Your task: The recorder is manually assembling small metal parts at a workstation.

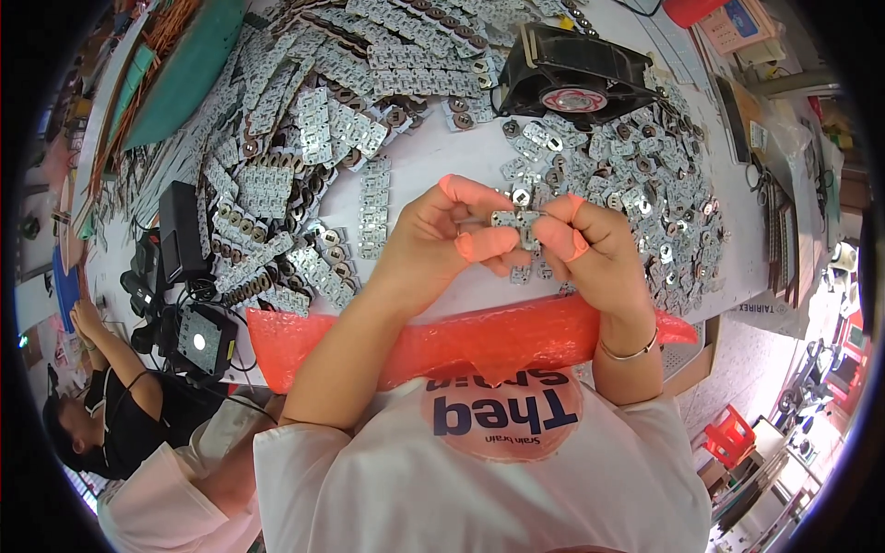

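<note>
Over the near middle of the white table, my left hand and my right hand pinch a small silvery circuit board from both sides. Orange finger cots cover the thumbs and forefingers. The board's lower part is partly hidden by my fingers. Right beyond and beside it spreads a heap of loose small boards, some with round brown parts. To the left of my left hand lies a short strip of joined boards, apart from a large pile of similar strips.
A black fan stands beyond my hands. Red plastic sheeting lines the near table edge under my forearms. Black boxes and cables sit at left, below a green basin. Two people are at lower left; a red stool is at right.
</note>
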The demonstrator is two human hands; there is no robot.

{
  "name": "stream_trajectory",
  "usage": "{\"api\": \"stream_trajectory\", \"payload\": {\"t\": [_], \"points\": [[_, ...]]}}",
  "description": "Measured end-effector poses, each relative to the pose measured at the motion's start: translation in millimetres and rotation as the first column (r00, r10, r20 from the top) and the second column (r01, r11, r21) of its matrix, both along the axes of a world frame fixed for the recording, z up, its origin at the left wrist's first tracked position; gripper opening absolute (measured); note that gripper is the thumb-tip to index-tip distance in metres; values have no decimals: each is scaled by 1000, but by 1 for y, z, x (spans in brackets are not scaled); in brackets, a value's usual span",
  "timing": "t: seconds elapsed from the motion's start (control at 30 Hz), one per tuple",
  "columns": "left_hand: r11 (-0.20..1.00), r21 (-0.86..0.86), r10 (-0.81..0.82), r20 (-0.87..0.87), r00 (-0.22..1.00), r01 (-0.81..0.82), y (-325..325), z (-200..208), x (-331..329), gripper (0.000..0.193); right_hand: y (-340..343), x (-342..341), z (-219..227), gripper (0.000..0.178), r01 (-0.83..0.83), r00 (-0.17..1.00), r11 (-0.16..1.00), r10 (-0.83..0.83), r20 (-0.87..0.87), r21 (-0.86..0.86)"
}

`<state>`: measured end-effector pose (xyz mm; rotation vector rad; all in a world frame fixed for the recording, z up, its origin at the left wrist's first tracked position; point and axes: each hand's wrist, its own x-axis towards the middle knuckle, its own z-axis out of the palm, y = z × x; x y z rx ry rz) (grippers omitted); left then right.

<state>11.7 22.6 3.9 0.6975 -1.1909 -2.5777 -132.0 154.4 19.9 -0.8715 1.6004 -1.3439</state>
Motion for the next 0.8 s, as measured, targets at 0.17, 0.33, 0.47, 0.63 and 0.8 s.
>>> {"api": "stream_trajectory", "payload": {"t": [0.17,0.33,0.47,0.63,0.8], "points": [[991,132,3,-69,998,6,1,1,1,25,-3,1,-3,16,48,924,998,-57,379,34],[983,184,35,-155,987,-6,2,0,1,28,-2,-1,2,20,95,679,995,-42,733,-31],[965,-190,132,-245,961,-181,12,-4,-2,25,-4,6,-3,19,149,892,989,-135,432,1],[637,-707,158,-268,950,-306,9,-8,0,19,-4,8,-6,18,113,990,985,-123,-74,-133],[568,-774,138,-244,960,-279,10,-12,0,25,-4,8,-6,18,116,990,987,-124,-67,-110]]}}
